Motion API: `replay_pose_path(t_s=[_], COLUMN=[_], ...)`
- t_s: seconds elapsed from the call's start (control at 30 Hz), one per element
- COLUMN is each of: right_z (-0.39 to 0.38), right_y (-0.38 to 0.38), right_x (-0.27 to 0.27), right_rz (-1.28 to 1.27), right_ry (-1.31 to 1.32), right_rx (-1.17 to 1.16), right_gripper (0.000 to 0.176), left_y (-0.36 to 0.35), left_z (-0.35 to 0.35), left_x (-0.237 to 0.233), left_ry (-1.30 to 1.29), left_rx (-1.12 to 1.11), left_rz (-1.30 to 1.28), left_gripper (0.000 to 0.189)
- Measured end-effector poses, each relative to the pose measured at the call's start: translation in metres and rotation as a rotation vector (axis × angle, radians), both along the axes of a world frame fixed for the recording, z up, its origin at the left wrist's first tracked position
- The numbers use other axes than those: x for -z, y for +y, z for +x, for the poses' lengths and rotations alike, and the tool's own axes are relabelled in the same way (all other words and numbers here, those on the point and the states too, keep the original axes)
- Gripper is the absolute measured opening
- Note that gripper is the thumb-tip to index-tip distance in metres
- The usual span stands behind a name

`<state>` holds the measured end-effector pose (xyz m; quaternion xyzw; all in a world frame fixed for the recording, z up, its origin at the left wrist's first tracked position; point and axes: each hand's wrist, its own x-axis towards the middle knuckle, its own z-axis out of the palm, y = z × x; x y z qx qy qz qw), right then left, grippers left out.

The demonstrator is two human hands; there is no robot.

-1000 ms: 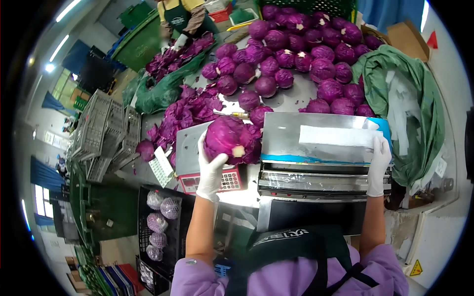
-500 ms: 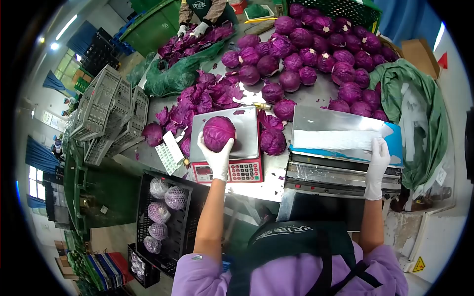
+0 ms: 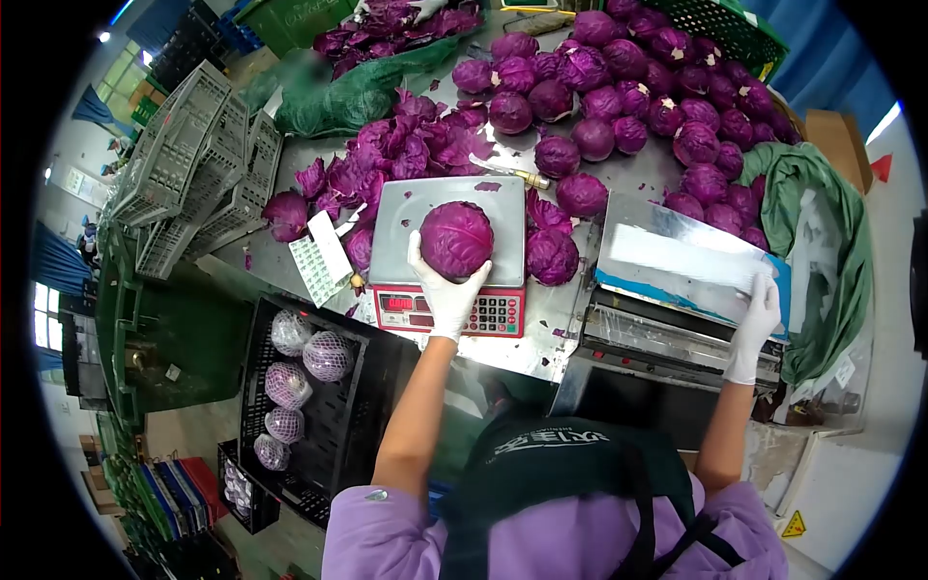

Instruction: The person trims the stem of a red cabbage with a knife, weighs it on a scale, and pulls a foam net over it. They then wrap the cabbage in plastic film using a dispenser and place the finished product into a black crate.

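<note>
In white gloves, my left hand (image 3: 449, 302) cups a round red cabbage (image 3: 457, 239) from its near side. The cabbage is over the steel pan of a red weighing scale (image 3: 396, 217), whose keypad and lit red display face me. To the right, my right hand (image 3: 757, 324) is closed on the right end of a flat white net sleeve (image 3: 677, 259). That sleeve stretches across the metal top of a wrapping machine (image 3: 677, 333) with a blue edge. Beside the scale's right edge sits another red cabbage (image 3: 552, 258), and a knife (image 3: 512, 172) lies behind the scale.
Red cabbages (image 3: 619, 97) are heaped at the back right. Loose purple leaves (image 3: 377, 159) and green netting (image 3: 358, 97) lie back left. A black crate (image 3: 333, 416) holds several net-wrapped cabbages. Grey crates (image 3: 184, 155) stand left. Across the table is another person's gloved hand (image 3: 428, 8).
The view has shifted. My left hand has brought the cabbage rightward, nearer the middle of the scale pan. My right hand still grips the sleeve's end.
</note>
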<state>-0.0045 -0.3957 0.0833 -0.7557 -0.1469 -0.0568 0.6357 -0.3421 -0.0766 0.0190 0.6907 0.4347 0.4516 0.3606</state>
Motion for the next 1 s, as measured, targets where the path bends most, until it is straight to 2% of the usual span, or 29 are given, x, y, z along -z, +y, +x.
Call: replay_pose_path(t_s=[0.03, 0.07, 0.13, 0.17, 0.2, 0.27, 0.33, 0.43, 0.5, 0.6, 0.63, 0.73, 0.8, 0.83, 0.87, 0.93, 0.97, 1.0], right_z=[0.014, 0.031, 0.068, 0.071, 0.076, 0.047, 0.024, -0.001, -0.023, -0.056, -0.065, -0.075, -0.063, -0.059, -0.055, -0.047, -0.042, -0.039], right_y=[-0.016, -0.033, -0.062, -0.06, -0.059, -0.022, 0.016, 0.064, 0.101, 0.17, 0.195, 0.264, 0.312, 0.332, 0.351, 0.388, 0.401, 0.413], right_x=[0.007, 0.02, 0.055, 0.055, 0.055, 0.017, 0.005, 0.005, 0.011, 0.009, 0.003, 0.01, 0.039, 0.053, 0.067, 0.09, 0.096, 0.103], right_rz=[0.01, 0.005, -0.261, -0.344, -0.349, -0.555, -0.479, -0.488, -0.446, -0.512, -0.518, -0.591, -0.825, -0.894, -0.962, -1.058, -1.156, -1.25], right_ry=[0.105, 0.101, -0.014, -0.063, -0.069, -0.405, -0.358, -0.472, -0.498, -0.686, -0.652, -0.461, -0.403, -0.445, -0.485, -0.741, -0.882, -1.024], right_rx=[-0.016, -0.018, 0.121, 0.22, 0.215, 0.207, 0.133, -0.081, -0.269, -0.506, -0.609, -0.801, -0.885, -0.885, -0.888, -0.856, -0.837, -0.812], right_gripper=[0.03, 0.03, 0.036, 0.045, 0.045, 0.049, 0.047, 0.043, 0.041, 0.042, 0.041, 0.036, 0.031, 0.028, 0.025, 0.017, 0.016, 0.015], left_y=[0.0, 0.0, 0.001, 0.001, 0.001, 0.002, 0.002, 0.004, 0.006, 0.019, 0.029, 0.052, 0.072, 0.072, 0.081, 0.087, 0.088, 0.092], left_z=[0.0, 0.0, 0.0, 0.0, -0.001, -0.001, 0.0, -0.001, -0.003, -0.01, -0.013, -0.029, -0.042, -0.04, -0.043, -0.038, -0.033, -0.031], left_x=[-0.001, -0.002, -0.001, 0.0, 0.002, 0.004, 0.006, 0.007, 0.002, -0.016, -0.017, -0.031, -0.035, -0.045, -0.045, -0.06, -0.062, -0.054], left_ry=[-0.003, -0.01, -0.024, -0.025, -0.025, -0.05, -0.071, -0.074, -0.047, -0.202, -0.158, -0.23, -0.322, -0.335, -0.205, 0.033, 0.18, 0.236], left_rx=[-0.001, 0.008, 0.011, 0.013, 0.015, 0.016, 0.028, 0.019, 0.011, 0.044, 0.006, 0.06, 0.174, 0.17, 0.172, 0.16, 0.024, -0.065], left_rz=[-0.005, -0.004, -0.007, 0.002, 0.011, 0.003, 0.005, 0.04, -0.006, -0.253, -0.189, -0.389, -0.654, -0.681, -0.66, -0.569, -0.329, -0.195], left_gripper=[0.114, 0.115, 0.116, 0.116, 0.116, 0.116, 0.115, 0.114, 0.112, 0.108, 0.106, 0.083, 0.065, 0.059, 0.063, 0.066, 0.066, 0.056])
